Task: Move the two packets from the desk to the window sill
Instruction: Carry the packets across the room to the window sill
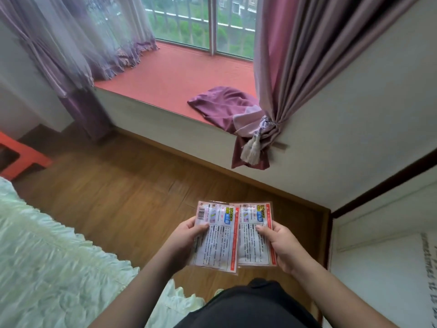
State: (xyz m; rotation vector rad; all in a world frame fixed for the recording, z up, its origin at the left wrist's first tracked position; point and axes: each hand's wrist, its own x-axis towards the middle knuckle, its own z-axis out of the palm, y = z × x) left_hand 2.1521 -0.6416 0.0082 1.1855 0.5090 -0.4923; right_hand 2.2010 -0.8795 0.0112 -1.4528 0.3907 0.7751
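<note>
Left hand (186,235): we pinch the left packet (216,237) by its left edge, thumb on top.
Right hand (281,245): we grip the right packet (255,235) by its right edge.
Packets: side by side, overlapping, above the floor (118,197).
Sill (170,76): well ahead of us, a purple cloth (220,105) lying on it.

Two bare arms come in from the bottom, with no sleeves over them down to the wrists. The left hand (186,235) and the right hand (281,245) have no gloves, rings or watch on them that can be seen. Low in the middle there is dark black clothing (250,306), soft and a bit creased.
</note>
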